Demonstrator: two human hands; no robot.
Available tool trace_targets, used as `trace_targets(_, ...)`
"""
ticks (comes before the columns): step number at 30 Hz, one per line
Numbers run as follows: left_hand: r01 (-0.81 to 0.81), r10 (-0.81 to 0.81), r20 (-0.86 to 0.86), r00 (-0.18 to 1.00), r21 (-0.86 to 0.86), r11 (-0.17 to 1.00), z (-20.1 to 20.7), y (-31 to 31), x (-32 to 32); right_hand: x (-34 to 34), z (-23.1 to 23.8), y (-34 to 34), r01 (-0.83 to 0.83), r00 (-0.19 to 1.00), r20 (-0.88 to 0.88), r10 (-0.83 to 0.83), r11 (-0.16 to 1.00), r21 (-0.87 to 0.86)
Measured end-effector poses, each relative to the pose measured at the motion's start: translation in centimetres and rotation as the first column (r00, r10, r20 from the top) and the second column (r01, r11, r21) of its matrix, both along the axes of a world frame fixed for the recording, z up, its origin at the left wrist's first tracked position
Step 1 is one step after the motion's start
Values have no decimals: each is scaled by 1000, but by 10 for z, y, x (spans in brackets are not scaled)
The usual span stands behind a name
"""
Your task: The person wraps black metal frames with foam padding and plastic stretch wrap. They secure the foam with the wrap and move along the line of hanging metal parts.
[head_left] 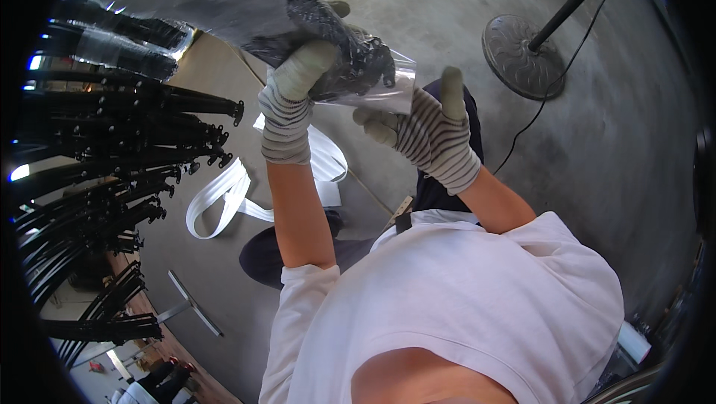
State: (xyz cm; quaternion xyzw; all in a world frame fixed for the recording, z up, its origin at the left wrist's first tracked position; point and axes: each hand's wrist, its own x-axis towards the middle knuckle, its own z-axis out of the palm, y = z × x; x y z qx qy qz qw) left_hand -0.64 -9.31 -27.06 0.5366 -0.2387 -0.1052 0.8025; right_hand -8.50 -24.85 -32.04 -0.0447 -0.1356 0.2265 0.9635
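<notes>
A large bundle of black parts wrapped in clear plastic film slants across the top left. My left hand, in a striped knit glove with pale coated fingers, is closed on the bundle near its lower right end. Black part ends show through the loose film there. My right hand, gloved alike, is beside this film edge with its thumb raised and apart from the fingers. Its fingertips are close to the film, and I cannot tell whether they touch it.
Several black curved rods with jointed ends jut in from the left. White strapping lies looped on the grey floor. At the upper right a round pedestal base carries a black pole, with a black cable trailing past. A metal T-shaped piece is lower left.
</notes>
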Motion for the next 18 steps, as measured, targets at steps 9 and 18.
trace_targets(9,-72,59,-72,996,-184,980,6,-20,-26,37,-50,3,262,959,159,-232,945,-197)
trace_targets(18,-619,365,514,777,514,594,-47,1,-55,49,-90,-8,202,943,307,-126,952,-231)
